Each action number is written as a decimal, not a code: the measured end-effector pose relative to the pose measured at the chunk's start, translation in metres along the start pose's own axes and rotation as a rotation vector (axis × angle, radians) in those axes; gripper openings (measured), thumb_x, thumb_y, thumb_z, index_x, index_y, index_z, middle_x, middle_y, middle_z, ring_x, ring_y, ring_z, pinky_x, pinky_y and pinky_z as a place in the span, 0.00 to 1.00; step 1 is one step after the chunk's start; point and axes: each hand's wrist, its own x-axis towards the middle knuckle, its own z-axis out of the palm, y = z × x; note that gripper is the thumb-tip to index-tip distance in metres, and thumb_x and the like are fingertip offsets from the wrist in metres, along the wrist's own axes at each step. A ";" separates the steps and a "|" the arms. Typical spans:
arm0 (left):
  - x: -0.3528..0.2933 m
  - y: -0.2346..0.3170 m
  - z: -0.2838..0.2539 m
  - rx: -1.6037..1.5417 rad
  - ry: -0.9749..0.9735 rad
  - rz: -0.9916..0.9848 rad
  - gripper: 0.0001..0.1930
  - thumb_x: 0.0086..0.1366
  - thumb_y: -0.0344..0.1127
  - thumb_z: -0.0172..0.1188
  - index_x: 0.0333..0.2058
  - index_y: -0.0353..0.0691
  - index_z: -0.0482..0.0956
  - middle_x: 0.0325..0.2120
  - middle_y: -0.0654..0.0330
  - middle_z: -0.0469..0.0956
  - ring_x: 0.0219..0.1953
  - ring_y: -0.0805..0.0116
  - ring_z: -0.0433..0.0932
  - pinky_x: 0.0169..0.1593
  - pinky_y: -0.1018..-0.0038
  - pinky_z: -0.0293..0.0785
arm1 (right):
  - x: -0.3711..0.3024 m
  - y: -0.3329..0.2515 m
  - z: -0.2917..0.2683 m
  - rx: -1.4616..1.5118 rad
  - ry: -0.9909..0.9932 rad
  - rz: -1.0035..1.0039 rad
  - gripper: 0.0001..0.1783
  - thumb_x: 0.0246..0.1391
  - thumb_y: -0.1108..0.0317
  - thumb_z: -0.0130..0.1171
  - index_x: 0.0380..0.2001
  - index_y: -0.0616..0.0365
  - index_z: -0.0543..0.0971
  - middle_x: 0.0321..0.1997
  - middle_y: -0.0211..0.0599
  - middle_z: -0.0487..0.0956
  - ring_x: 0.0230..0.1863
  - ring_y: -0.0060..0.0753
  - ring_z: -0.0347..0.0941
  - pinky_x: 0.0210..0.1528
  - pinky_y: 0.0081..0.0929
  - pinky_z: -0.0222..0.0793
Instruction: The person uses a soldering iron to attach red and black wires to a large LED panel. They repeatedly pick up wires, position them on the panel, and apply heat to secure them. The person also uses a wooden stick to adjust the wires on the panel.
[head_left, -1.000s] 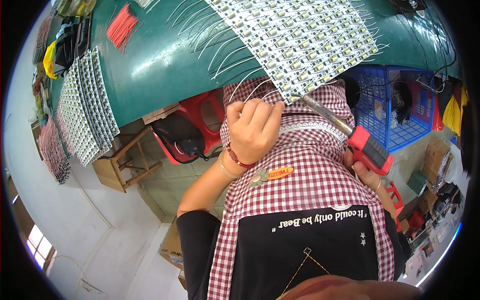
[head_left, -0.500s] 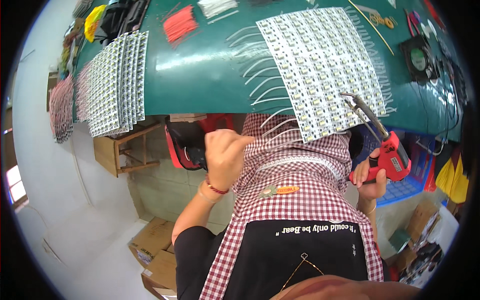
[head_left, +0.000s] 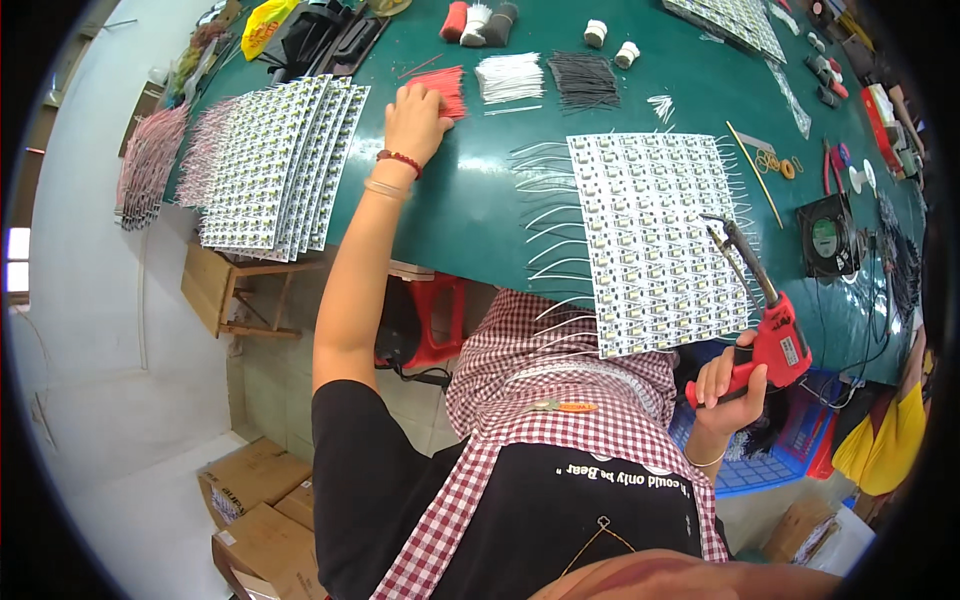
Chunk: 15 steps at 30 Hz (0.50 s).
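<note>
My left hand (head_left: 415, 125) reaches to the pile of red wires (head_left: 448, 88) at the back of the table. Its fingers are spread and bent down over the pile's near left end, thumb apart; nothing shows in them. My right hand (head_left: 732, 395) grips a red soldering gun (head_left: 782, 345) by its handle. The gun's tip and thin feed tube lie over the right part of a white circuit board panel (head_left: 655, 240). White wires (head_left: 555, 240) stick out along the panel's left edge, and shorter ends along its right edge. The panel's near edge overhangs my checked apron.
Beside the red pile lie white wires (head_left: 510, 78) and black wires (head_left: 583, 82). Stacked panels with wires (head_left: 270, 170) stand on the left. A small black fan (head_left: 828, 237), a wooden stick (head_left: 755, 172) and pliers (head_left: 832, 168) lie on the right of the green table (head_left: 470, 200).
My left hand has gone from over my lap forward to the red wires, its arm stretched out. The soldering gun stays in my right hand near the panel. The view has shifted, showing more table.
</note>
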 end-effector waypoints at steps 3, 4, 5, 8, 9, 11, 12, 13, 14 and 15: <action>-0.003 -0.007 0.007 0.037 -0.010 0.046 0.10 0.54 0.36 0.66 0.33 0.44 0.76 0.36 0.62 0.74 0.45 0.58 0.70 0.44 0.60 0.66 | -0.001 0.005 0.000 0.000 0.052 0.011 0.24 0.66 0.53 0.43 0.50 0.65 0.61 0.15 0.31 0.64 0.09 0.21 0.58 0.13 0.19 0.61; -0.005 -0.006 0.010 0.045 0.002 0.069 0.09 0.54 0.36 0.65 0.32 0.44 0.76 0.35 0.63 0.74 0.44 0.58 0.70 0.43 0.61 0.66 | -0.002 0.004 0.000 -0.006 0.067 0.014 0.24 0.66 0.53 0.43 0.50 0.66 0.61 0.14 0.31 0.64 0.09 0.21 0.58 0.13 0.19 0.60; -0.007 -0.005 0.013 0.037 0.019 0.093 0.08 0.55 0.35 0.64 0.31 0.44 0.75 0.35 0.62 0.74 0.43 0.59 0.70 0.43 0.61 0.66 | -0.001 0.003 -0.001 -0.013 0.066 0.012 0.24 0.66 0.53 0.43 0.50 0.66 0.61 0.14 0.30 0.64 0.09 0.21 0.58 0.13 0.19 0.60; -0.014 -0.002 0.013 0.002 0.080 0.155 0.05 0.56 0.32 0.61 0.30 0.44 0.73 0.33 0.62 0.73 0.41 0.59 0.70 0.41 0.63 0.64 | 0.003 -0.001 -0.001 -0.027 0.068 0.010 0.24 0.66 0.53 0.43 0.50 0.65 0.61 0.15 0.31 0.64 0.09 0.21 0.58 0.13 0.19 0.60; -0.018 -0.002 0.015 -0.021 0.105 0.170 0.05 0.56 0.31 0.61 0.29 0.43 0.73 0.32 0.62 0.73 0.41 0.59 0.70 0.41 0.63 0.63 | 0.005 -0.002 0.000 -0.032 0.076 0.011 0.24 0.66 0.52 0.44 0.50 0.64 0.61 0.15 0.31 0.65 0.09 0.21 0.59 0.12 0.20 0.60; -0.020 -0.003 0.017 -0.056 0.148 0.192 0.05 0.56 0.30 0.61 0.28 0.43 0.72 0.32 0.62 0.73 0.40 0.59 0.70 0.41 0.64 0.63 | 0.007 -0.004 0.001 -0.040 0.073 0.004 0.24 0.66 0.52 0.44 0.50 0.64 0.61 0.15 0.31 0.66 0.08 0.22 0.59 0.12 0.20 0.60; -0.021 -0.004 0.018 -0.067 0.162 0.201 0.05 0.56 0.30 0.61 0.28 0.43 0.72 0.32 0.62 0.73 0.40 0.59 0.70 0.41 0.64 0.63 | 0.010 -0.005 0.003 -0.042 0.065 0.000 0.24 0.66 0.52 0.44 0.50 0.64 0.61 0.15 0.31 0.66 0.08 0.22 0.59 0.12 0.20 0.60; -0.021 -0.004 0.018 -0.080 0.174 0.211 0.05 0.56 0.29 0.60 0.29 0.43 0.72 0.31 0.61 0.73 0.40 0.59 0.70 0.41 0.64 0.63 | 0.011 -0.006 0.004 -0.043 0.060 -0.006 0.24 0.66 0.52 0.44 0.50 0.65 0.61 0.15 0.31 0.66 0.08 0.22 0.59 0.12 0.19 0.59; -0.021 -0.004 0.018 -0.101 0.183 0.216 0.05 0.56 0.29 0.60 0.30 0.43 0.73 0.31 0.61 0.73 0.39 0.58 0.70 0.41 0.64 0.63 | 0.012 -0.006 0.005 -0.047 0.060 -0.009 0.24 0.66 0.52 0.44 0.50 0.65 0.62 0.15 0.31 0.66 0.08 0.22 0.59 0.12 0.19 0.59; -0.021 -0.004 0.018 -0.123 0.191 0.222 0.05 0.56 0.29 0.60 0.31 0.43 0.74 0.31 0.61 0.73 0.39 0.58 0.70 0.42 0.64 0.64 | 0.013 -0.006 0.006 -0.051 0.061 -0.013 0.24 0.66 0.52 0.44 0.50 0.65 0.62 0.15 0.31 0.65 0.08 0.22 0.59 0.12 0.19 0.59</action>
